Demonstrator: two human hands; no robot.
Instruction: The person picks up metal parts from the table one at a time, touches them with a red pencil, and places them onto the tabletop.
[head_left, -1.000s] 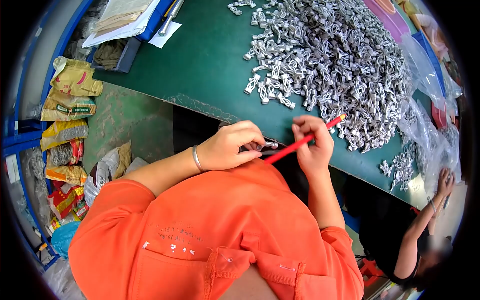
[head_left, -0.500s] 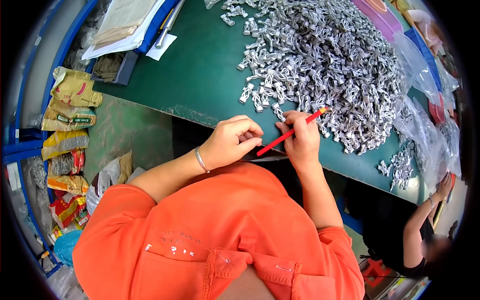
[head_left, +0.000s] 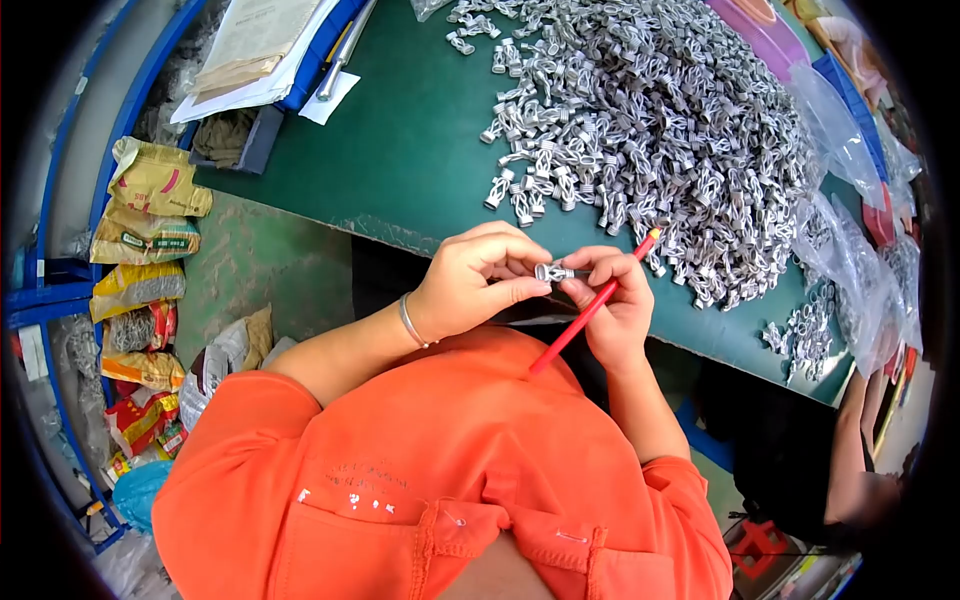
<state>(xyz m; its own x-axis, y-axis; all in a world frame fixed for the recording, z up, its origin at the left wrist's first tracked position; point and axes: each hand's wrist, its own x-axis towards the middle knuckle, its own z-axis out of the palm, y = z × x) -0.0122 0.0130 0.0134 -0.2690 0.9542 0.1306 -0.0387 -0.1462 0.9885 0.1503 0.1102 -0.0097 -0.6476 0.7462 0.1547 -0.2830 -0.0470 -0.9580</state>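
A small silver metal piece (head_left: 553,272) with a round collar and wire loops is held in front of my body, near the table edge. My left hand (head_left: 478,275) pinches its collar end between thumb and fingers. From the other side, my right hand (head_left: 617,305) has its thumb and fingertips at the looped end. A red pencil-like stick (head_left: 577,328) slants through the right hand's grip, its yellowish tip up toward the table. Beyond both hands lies a big pile of similar metal pieces (head_left: 670,140) on the green table (head_left: 400,130).
Papers (head_left: 255,50) and a grey bin (head_left: 255,140) sit at the table's left end. Clear plastic bags (head_left: 845,270) and a pink tub (head_left: 765,40) stand right of the pile. Filled sacks (head_left: 150,235) line the left rack. Another person's arm (head_left: 850,440) shows at right.
My right hand has drawn back from the pile's edge with a metal piece and met my left hand, which now grips it too. The red stick has swung steeper.
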